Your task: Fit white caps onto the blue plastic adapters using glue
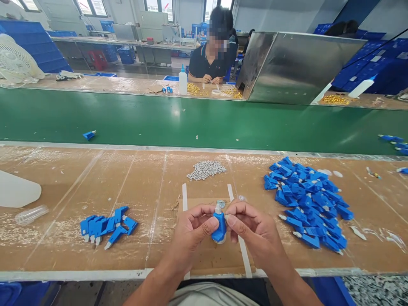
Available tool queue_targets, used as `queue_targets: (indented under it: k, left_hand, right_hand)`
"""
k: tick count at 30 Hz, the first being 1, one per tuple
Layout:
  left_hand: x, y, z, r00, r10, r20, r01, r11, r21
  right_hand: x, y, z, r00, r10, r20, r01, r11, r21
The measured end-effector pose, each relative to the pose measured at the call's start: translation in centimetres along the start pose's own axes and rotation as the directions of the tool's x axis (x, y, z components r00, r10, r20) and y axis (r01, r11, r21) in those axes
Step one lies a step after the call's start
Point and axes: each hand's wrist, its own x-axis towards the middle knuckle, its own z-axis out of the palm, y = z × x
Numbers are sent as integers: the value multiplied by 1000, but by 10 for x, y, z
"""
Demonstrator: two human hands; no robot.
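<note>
My left hand [195,227] is closed around a blue plastic piece [219,227] with a pale tip pointing up, above a cardboard mat [204,257]. My right hand [251,223] pinches at the right side of that piece; whatever lies between its fingertips is too small to name. Beyond the hands is a heap of small grey parts [206,169]. To the right lies a large pile of blue pieces [309,199] with pale tips, and to the left a smaller group of similar pieces [106,224].
A green belt [172,121] crosses behind the table [153,170], carrying a blue piece [89,135] at left. A white container [17,190] and a clear tube [32,215] lie at left. Across the belt, a person [212,59] sits beside a white bottle [182,81] and a metal panel [287,68].
</note>
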Motion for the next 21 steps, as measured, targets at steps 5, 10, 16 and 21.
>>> queue_targets:
  k: [5, 10, 16, 21]
  left_hand:
    - [0, -3, -1, 1000, 12, -9, -12, 1000, 3]
    - [3, -9, -3, 995, 90, -28, -90, 996, 29]
    - [4, 0, -1, 957, 290, -14, -274, 919, 283]
    - [6, 16, 0, 966, 251, 64, -258, 909, 327]
  right_hand:
    - [1, 2, 3, 1000, 0, -18, -1, 999, -45]
    - [1, -5, 10, 998, -26, -63, 18, 992, -122]
    - [6, -3, 7, 999, 28, -38, -29, 999, -28]
    - [17, 7, -3, 979, 195, 58, -203, 933, 297]
